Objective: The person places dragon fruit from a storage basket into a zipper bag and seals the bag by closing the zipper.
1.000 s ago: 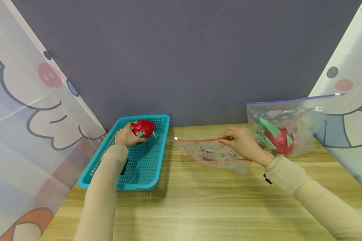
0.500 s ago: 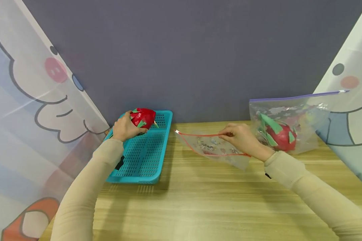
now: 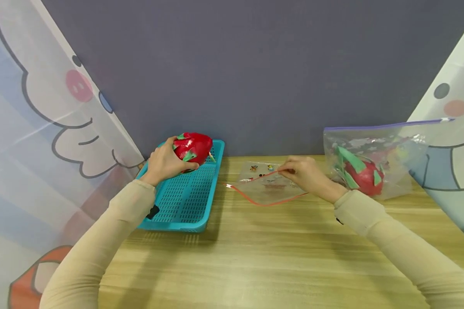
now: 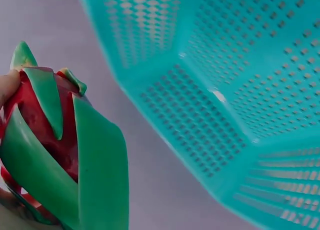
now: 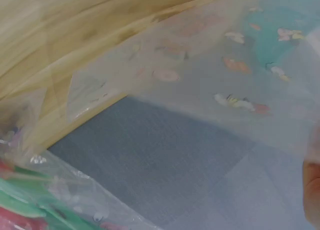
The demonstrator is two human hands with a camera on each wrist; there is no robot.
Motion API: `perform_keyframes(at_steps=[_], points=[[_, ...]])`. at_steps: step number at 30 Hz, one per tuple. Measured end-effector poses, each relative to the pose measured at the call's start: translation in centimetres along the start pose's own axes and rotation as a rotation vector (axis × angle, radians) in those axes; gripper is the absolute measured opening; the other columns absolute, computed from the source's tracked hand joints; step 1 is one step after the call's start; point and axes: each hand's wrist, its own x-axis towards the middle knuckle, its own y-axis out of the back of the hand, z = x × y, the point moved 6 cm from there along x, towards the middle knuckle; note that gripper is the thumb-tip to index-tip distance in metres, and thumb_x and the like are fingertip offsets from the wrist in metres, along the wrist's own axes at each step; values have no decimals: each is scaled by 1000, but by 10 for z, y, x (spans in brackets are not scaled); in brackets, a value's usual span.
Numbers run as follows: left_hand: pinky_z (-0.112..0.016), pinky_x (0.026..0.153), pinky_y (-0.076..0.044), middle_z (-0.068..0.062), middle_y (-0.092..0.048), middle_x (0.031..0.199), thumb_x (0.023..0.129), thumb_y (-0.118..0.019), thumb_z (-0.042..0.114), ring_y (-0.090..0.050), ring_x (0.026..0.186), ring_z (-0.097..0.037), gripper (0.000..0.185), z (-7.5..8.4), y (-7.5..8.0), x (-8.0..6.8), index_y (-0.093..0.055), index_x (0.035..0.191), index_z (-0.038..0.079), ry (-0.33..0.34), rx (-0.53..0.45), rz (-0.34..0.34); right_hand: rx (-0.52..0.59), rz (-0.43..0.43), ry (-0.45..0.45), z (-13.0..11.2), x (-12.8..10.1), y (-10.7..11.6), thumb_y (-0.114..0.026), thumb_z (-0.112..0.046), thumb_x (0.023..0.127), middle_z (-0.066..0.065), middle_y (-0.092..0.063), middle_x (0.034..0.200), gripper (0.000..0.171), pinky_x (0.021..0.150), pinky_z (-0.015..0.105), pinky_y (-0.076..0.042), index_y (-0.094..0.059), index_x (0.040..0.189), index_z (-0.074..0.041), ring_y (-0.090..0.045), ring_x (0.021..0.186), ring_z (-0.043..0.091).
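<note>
A red dragon fruit with green scales is gripped by my left hand above the far part of the turquoise basket. The left wrist view shows the dragon fruit up close, its long green scales pointing toward the camera. My right hand pinches the red-edged rim of a clear zip bag printed with small cartoon figures. The bag's mouth gapes toward the basket, with a white slider at its left end. Its printed film fills much of the right wrist view.
Right of my right hand stands a second clear zip bag with a purple zip strip and another dragon fruit inside. A grey panel rises behind the wooden table. Printed cloths hang at both sides.
My left hand has lifted the dragon fruit out of the basket and moved it right. The zip bag's mouth has spread wider, its near edge sagging, while my right hand keeps its pinch.
</note>
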Motion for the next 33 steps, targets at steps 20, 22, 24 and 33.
perform_keyframes(at_steps=[20, 22, 24, 33], points=[[-42, 76, -53, -6, -59, 115, 58, -77, 51, -56, 99, -25, 94, 100, -9, -51, -37, 135, 13, -206, -56, -127, 23, -101, -239, -6, 5, -6, -72, -11, 78, 4, -68, 75, 9, 52, 24, -46, -74, 84, -5, -58, 58, 10], [-41, 75, -53, -4, -59, 114, 57, -78, 51, -57, 99, -24, 96, 105, -14, -55, -37, 135, 14, -214, -65, -141, 23, -96, -250, -6, 5, -7, -72, -11, 78, 4, -68, 75, 8, 52, 25, -47, -74, 84, -6, -59, 58, 11], [-39, 75, -53, -4, -59, 114, 56, -78, 51, -58, 98, -23, 97, 111, -19, -58, -37, 136, 14, -225, -72, -153, 23, -93, -263, -5, 4, -7, -72, -11, 77, 4, -68, 76, 8, 53, 26, -47, -74, 83, -7, -59, 59, 11], [-36, 72, -55, -2, -60, 115, 54, -81, 51, -59, 97, -20, 96, 134, -39, -71, -39, 134, 16, -267, -106, -199, 10, -51, -269, -7, 7, -5, -73, -8, 76, 6, -70, 75, 4, 55, 30, -51, -74, 78, -4, -62, 61, 14]])
